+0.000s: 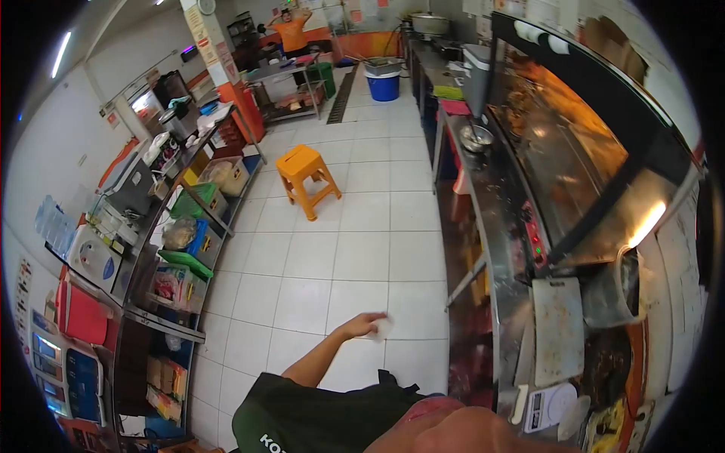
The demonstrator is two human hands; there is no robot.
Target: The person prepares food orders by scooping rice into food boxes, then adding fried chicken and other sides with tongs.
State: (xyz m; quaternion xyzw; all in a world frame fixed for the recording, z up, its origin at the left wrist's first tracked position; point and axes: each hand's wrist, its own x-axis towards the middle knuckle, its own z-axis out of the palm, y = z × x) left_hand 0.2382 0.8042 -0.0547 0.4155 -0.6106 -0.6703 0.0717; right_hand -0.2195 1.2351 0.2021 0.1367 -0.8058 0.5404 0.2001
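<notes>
My left hand [362,325] is held out in front of my body above the tiled floor, fingers bent in a pinch. A small whitish, see-through thing [384,329] shows at its fingertips, too blurred to name. At the bottom edge, very close to the camera, my right arm or hand [468,432] is raised and blurred; its fingers cannot be made out. Nearest to that side are a white kitchen scale [550,406], a knife with a white handle [519,404] and a stained white cutting board [557,325] on the steel counter [495,249].
A yellow stool [306,177] stands on the floor ahead. Along the right runs a lit glass food warmer [566,143], with a metal bowl [476,138] beside it. Shelves with bins [185,260] line the left. Farther back are a blue bucket [383,87] and a person in orange [292,34].
</notes>
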